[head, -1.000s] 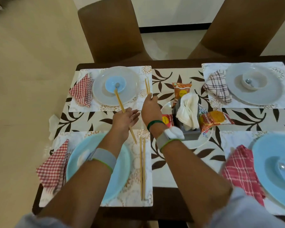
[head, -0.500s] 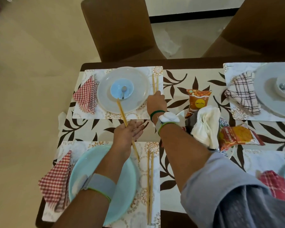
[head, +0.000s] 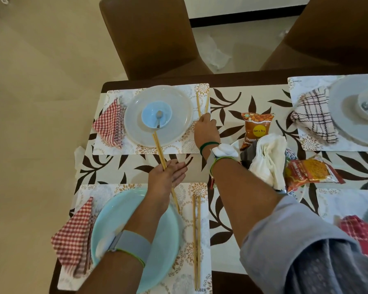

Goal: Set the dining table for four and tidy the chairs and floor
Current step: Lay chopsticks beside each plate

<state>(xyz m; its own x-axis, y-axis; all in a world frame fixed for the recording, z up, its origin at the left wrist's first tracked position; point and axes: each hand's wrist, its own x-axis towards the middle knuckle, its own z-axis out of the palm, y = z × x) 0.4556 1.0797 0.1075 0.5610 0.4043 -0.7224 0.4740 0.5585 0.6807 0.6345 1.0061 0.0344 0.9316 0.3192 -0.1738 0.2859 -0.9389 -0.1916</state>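
Head view, looking down over a dark dining table (head: 242, 78) with a leaf-print runner (head: 227, 102) along the middle. Right hand (head: 206, 129) reaches to the far-left placemat (head: 115, 148), fingertips pinched on the near ends of a chopstick pair (head: 202, 102) lying splayed in a narrow V on the mat's right edge, just beside a clear plate (head: 174, 107). A small blue bowl (head: 150, 112) with a spoon (head: 159, 117) sits in that plate; a red checked napkin (head: 109, 123) lies folded left of it. Left hand (head: 168, 177) hovers over the runner, fingers loosely spread, thumb and forefinger holding a second chopstick pair (head: 158, 149); its far tips overlap the clear plate's near rim, its near ends run under the hand to the near-left mat. Near-left setting: light-blue plate (head: 162, 251) partly hidden by the left forearm, red checked napkin (head: 72, 236) at left, third chopstick pair (head: 196, 240) laid straight at right. Centre clutter right of the right wrist: peanut packet (head: 256, 126), white tissue stack (head: 268, 160), orange snack packet (head: 310, 170). Far-right setting holds a grey plate (head: 348, 124), bowl with spoon, dark-lined checked napkin (head: 314, 115). Two brown chairs (head: 151, 37) stand beyond; crumpled white paper (head: 216, 56) lies on the floor between them.
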